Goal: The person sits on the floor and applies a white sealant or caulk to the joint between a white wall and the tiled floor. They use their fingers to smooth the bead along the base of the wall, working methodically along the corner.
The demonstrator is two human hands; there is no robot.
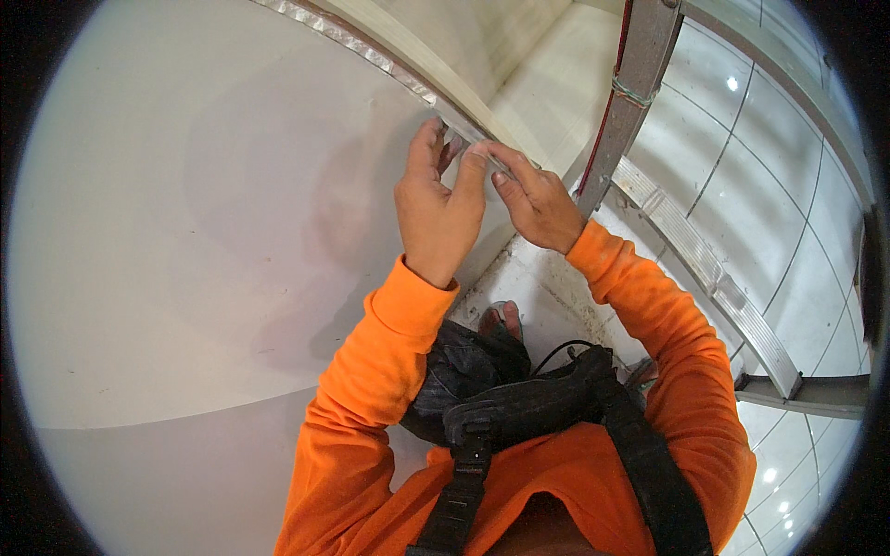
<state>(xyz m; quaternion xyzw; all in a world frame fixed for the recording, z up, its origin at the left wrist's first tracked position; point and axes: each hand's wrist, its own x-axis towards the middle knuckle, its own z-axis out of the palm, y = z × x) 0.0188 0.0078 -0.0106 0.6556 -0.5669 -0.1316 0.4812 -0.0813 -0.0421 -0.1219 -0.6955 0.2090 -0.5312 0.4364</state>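
Seemingly pinching the strip (415,88) between thumb and index of the right hand (540,206); spread, thumb apart, in the left hand (439,208) just beside. Likely light, thin, easily creased; best held by both edges. Lies between and beyond the fingers, along the edge of the pale panel (232,232).

From your head, the fisheye camera looks steeply down past your chest (561,463) at your left hand (438,208) and right hand (542,206), nearby.
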